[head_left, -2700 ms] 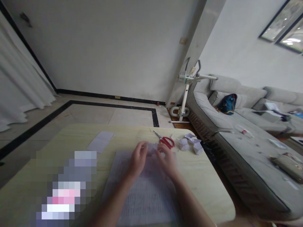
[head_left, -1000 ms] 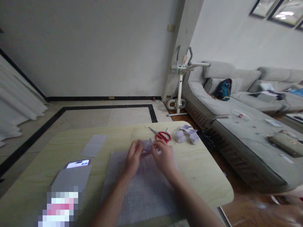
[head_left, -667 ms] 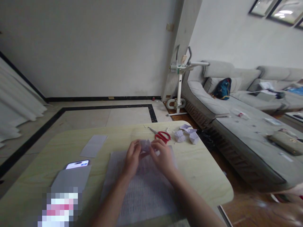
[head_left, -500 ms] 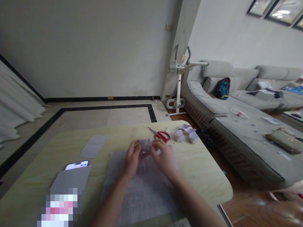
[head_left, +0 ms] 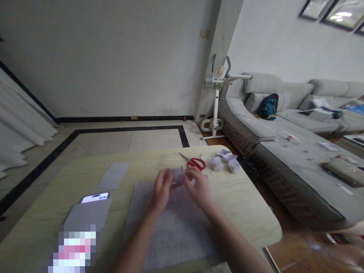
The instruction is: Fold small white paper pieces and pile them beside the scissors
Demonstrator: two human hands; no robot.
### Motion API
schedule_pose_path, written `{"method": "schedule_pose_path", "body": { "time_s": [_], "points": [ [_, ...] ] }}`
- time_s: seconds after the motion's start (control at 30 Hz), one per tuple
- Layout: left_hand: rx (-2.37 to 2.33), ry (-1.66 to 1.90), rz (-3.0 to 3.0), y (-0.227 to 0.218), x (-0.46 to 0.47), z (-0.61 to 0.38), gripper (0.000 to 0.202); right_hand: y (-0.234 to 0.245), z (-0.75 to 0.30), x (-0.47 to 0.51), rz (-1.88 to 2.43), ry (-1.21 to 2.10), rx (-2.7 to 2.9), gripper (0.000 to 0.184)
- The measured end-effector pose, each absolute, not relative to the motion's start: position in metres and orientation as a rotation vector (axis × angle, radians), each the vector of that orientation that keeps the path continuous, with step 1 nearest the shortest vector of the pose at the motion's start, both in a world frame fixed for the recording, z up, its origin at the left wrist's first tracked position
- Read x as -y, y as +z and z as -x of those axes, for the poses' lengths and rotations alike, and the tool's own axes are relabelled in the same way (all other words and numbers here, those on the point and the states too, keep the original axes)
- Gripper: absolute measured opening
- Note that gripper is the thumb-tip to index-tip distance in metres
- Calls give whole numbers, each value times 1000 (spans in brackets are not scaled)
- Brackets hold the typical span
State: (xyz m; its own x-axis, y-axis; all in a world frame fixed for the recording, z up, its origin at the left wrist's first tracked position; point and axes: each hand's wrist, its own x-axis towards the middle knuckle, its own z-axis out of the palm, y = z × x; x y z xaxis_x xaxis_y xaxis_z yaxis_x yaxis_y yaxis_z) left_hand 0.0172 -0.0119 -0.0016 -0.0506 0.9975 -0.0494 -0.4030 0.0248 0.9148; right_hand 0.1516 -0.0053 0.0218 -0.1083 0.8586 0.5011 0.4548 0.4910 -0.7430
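Between my two hands is a small piece of folded paper [head_left: 177, 175], pale lilac-white, held just above the far part of a large printed sheet [head_left: 173, 231]. My left hand [head_left: 162, 189] grips its left side, fingers curled round it. At its right edge my right hand [head_left: 198, 187] pinches the paper with thumb and fingers. The fingertips partly cover the folds. Red-handled scissors [head_left: 196, 163] lie just beyond my right hand, blades pointing to the far left. Several folded paper shapes [head_left: 217, 163] sit in a cluster to the right of the scissors.
Left on the wooden table [head_left: 244, 204] lie a blank paper sheet [head_left: 114, 175] and a lit phone [head_left: 95, 197], partly covered by a grey sheet [head_left: 88, 214]. A blurred-out patch hides something near front left. A grey sofa [head_left: 301, 167] stands beyond the table's right edge.
Both hands keep hold of the folded paper, with only slight finger movement. The whole view has shifted a little, so everything appears slightly further right.
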Motion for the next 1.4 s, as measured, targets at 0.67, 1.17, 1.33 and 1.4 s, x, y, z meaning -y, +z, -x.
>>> {"method": "schedule_pose_path", "body": {
  "time_s": [0.67, 1.17, 1.33, 1.4],
  "points": [
    [-1016, 1435, -889, -2, 12, -17, 33, 16, -149, 5, 1116, 504, 1768, 10],
    [-1123, 1444, -1061, -5, 11, -18, 30, 11, -151, 5, 1167, 430, 1853, 10],
    [-1080, 1430, -987, -4, 12, -19, 32, 13, -151, 4, 1134, 504, 1854, 11],
    [-1075, 1431, -961, -4, 11, -18, 33, 13, -151, 4, 1124, 517, 1856, 11]
  ]
}}
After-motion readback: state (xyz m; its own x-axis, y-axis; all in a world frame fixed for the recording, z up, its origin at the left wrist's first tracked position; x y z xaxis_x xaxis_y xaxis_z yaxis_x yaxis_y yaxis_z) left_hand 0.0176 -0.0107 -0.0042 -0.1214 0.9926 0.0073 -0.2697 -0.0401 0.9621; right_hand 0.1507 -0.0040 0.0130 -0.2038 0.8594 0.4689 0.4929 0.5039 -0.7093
